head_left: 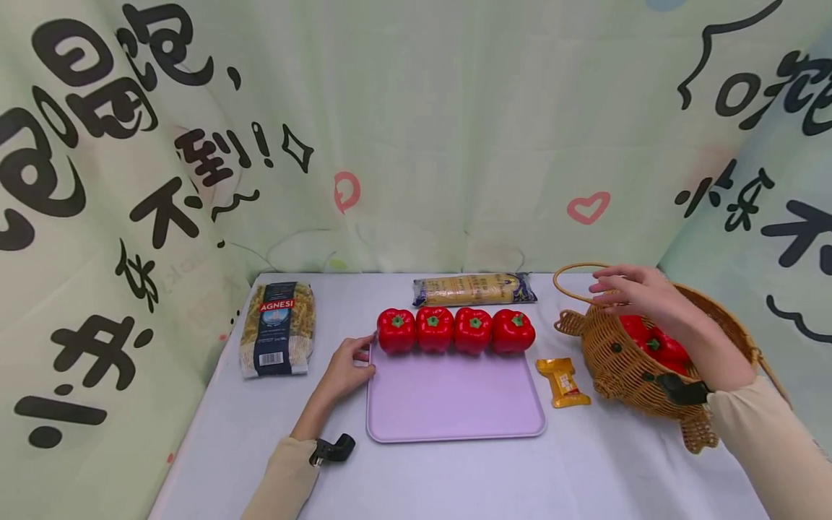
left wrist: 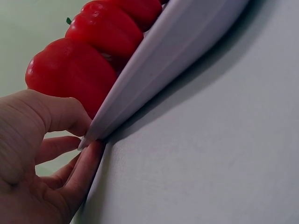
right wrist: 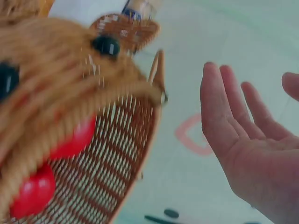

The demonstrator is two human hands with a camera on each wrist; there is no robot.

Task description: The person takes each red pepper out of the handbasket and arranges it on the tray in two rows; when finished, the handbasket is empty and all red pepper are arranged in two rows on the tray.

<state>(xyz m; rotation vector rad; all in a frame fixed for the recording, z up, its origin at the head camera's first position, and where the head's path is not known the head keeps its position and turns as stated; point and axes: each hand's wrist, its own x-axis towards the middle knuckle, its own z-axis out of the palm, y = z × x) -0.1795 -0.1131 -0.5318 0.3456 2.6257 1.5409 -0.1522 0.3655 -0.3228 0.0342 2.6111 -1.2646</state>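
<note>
My left hand [head_left: 347, 370] is at the upper left corner of a lilac tray [head_left: 455, 404]. In the left wrist view its thumb lies over the rim and its fingers under it, pinching the tray. Several red bell peppers [head_left: 435, 330] stand in a row along the tray's far edge, green stems showing. Over the wicker basket [head_left: 611, 354], shaped like an animal, hovers my right hand [head_left: 640, 292], fingers extended and holding nothing. Inside the basket lie more red peppers [right wrist: 35, 191], partly hidden by its wall.
A bag of AGNESI pasta [head_left: 277, 328] lies at the back left. Behind the peppers is a long pack of noodles [head_left: 474, 289]. Between tray and basket sits a small orange-yellow packet [head_left: 562, 383]. The basket's thin handle [head_left: 560, 283] sticks out at its far side.
</note>
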